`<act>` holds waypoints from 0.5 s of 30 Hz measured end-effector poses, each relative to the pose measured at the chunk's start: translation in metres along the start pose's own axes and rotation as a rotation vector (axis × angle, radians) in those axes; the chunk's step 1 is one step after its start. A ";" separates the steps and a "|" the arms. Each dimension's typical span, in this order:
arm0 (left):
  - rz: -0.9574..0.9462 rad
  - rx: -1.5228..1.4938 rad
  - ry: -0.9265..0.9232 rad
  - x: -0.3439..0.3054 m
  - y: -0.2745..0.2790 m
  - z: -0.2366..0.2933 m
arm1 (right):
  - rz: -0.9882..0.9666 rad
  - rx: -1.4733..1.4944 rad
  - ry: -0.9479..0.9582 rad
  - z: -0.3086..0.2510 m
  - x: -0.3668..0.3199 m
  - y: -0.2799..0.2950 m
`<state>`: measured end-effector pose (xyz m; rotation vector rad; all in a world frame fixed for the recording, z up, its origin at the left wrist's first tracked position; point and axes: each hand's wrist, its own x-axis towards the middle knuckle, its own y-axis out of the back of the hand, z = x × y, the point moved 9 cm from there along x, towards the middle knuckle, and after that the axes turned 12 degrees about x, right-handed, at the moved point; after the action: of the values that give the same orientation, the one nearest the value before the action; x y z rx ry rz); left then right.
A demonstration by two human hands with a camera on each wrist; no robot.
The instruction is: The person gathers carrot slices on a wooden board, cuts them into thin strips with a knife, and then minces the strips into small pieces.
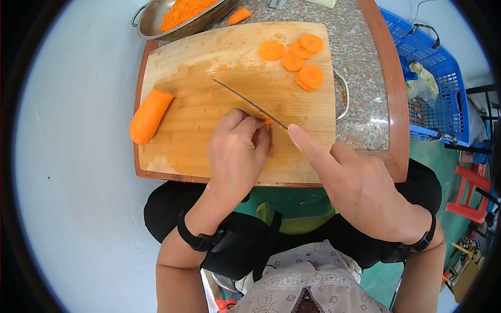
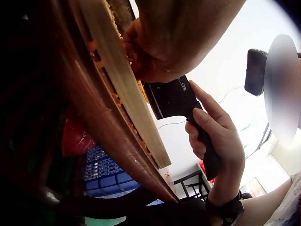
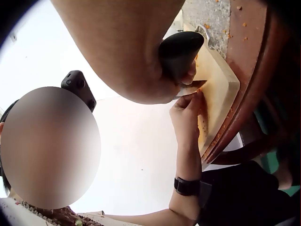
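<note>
The right hand (image 1: 365, 188) grips the black handle (image 3: 181, 49) of a broad knife, whose blade (image 2: 169, 99) stands on edge over the wooden board (image 1: 182, 125). Against the blade's left side, the curled fingers of the left hand (image 1: 237, 148) hold a small carrot piece (image 1: 267, 120), mostly hidden by fingers and blade. Several round carrot slices (image 1: 311, 77) lie at the board's upper right. A large peeled carrot length (image 1: 151, 116) rests at the board's left edge.
Beyond the board are a metal bowl (image 1: 151, 23) of shredded carrot and a carrot stub (image 1: 239, 15). A metal handle (image 1: 342, 94) sticks out at the board's right. Blue baskets (image 1: 438, 68) and a red stool (image 1: 469, 193) stand right of the table.
</note>
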<state>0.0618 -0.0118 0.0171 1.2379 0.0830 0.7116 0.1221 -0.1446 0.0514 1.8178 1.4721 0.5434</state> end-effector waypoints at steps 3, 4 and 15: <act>-0.003 -0.005 0.008 0.000 -0.001 -0.001 | 0.005 -0.010 0.006 0.000 -0.002 -0.002; -0.004 -0.006 0.011 0.000 -0.002 -0.001 | 0.001 -0.018 0.003 0.000 -0.002 -0.003; 0.002 -0.003 -0.015 -0.001 0.001 0.000 | 0.088 0.107 -0.017 0.010 0.015 0.005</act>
<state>0.0602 -0.0119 0.0174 1.2403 0.0686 0.7040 0.1364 -0.1334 0.0465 1.9732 1.4400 0.4986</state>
